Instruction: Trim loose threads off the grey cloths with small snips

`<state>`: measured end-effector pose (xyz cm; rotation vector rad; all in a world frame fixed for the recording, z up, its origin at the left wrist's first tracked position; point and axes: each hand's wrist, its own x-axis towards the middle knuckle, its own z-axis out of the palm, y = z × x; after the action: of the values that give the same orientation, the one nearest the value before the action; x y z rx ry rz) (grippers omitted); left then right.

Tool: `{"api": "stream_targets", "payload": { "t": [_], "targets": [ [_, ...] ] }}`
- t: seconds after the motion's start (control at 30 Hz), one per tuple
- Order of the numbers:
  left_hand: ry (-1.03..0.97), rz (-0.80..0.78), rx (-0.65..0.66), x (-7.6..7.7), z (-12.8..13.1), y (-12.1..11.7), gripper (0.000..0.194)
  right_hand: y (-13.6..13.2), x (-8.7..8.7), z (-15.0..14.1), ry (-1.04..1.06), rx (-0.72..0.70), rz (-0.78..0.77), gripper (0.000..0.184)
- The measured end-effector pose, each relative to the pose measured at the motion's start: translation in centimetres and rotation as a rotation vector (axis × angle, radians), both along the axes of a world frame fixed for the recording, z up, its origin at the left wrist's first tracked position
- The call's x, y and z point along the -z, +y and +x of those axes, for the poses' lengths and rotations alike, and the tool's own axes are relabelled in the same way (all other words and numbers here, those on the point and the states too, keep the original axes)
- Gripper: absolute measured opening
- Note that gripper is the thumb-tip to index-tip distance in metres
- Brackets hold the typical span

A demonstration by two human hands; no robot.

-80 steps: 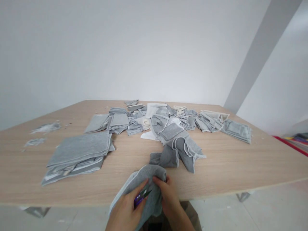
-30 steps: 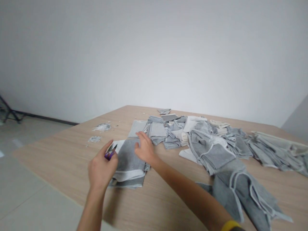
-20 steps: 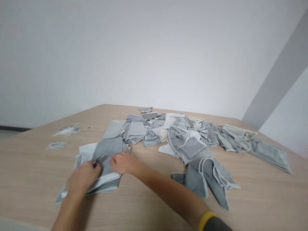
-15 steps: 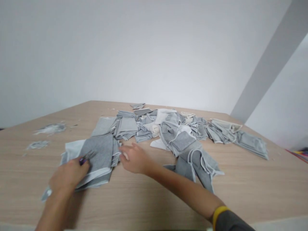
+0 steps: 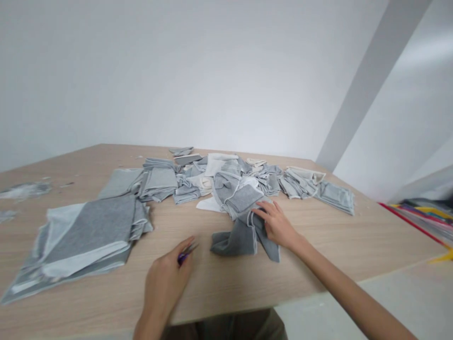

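Note:
My left hand is closed around a small pair of thread snips. Their handle is purple and the metal tips poke out past my fingers, just above the table near its front edge. My right hand has its fingers on a crumpled grey fabric piece with pale stitched edges, at the near end of a loose heap. The thumb is hidden behind the cloth. To the left lies a flat stack of grey and white fabric pieces, apart from both hands.
Folded grey fabric stacks and a loose fabric heap spread across the middle of the table. More folded pieces lie at right. Thread scraps sit at far left. Coloured items stand beyond the right edge.
My right hand has moved from the left stack's edge rightward to the crumpled grey fabric. My left hand has come off the stack rightward with the snips. The view has turned right.

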<state>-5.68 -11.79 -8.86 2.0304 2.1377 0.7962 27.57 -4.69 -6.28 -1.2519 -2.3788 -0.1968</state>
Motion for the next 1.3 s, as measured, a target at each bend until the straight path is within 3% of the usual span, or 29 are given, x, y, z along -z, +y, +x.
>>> {"api": "stream_targets", "payload": {
  "t": [0.1,0.27,0.33,0.47,0.63,0.83,0.97,1.1,1.2,1.3],
  "targets": [
    [-0.055,-0.02,0.084,-0.1,2.7,-0.8,0.038,1.9,-0.1,-0.1,-0.093,-0.05,-0.035,0.064],
    [-0.127,-0.029,0.117,-0.4,4.0,-1.8,0.04,4.3,0.2,-0.7,-0.038,-0.043,-0.078,0.026],
    [-0.163,-0.03,0.124,-0.2,4.1,-2.0,0.04,4.9,0.3,-0.6,-0.031,-0.063,-0.081,0.029],
    [-0.189,-0.036,0.157,-0.1,5.0,-2.1,0.039,5.7,0.5,-0.7,-0.02,-0.149,-0.104,0.054],
    [-0.192,-0.037,0.215,-0.5,6.3,-1.9,0.042,6.2,0.3,-2.2,0.069,-0.216,-0.127,0.029],
    [-0.261,0.08,0.238,-1.6,6.8,-1.7,0.043,4.1,-3.4,-3.2,0.301,-0.186,-0.072,0.023],
    [-0.31,0.235,0.281,-3.2,9.8,-2.2,0.06,1.5,-6.7,-3.7,0.409,-0.177,-0.073,0.02],
    [-0.372,0.323,0.239,-4.7,13.2,-2.5,0.074,-1.6,-9.4,-4.6,0.566,-0.218,-0.198,0.016],
    [-0.445,0.361,0.175,-5.4,14.4,-2.2,0.068,-3.8,-10.5,-5.2,0.613,-0.284,-0.286,0.012],
    [-0.478,0.393,0.135,-5.8,14.5,-2.2,0.049,-5.3,-10.9,-5.5,0.637,-0.274,-0.288,0.009]
  ]
}}
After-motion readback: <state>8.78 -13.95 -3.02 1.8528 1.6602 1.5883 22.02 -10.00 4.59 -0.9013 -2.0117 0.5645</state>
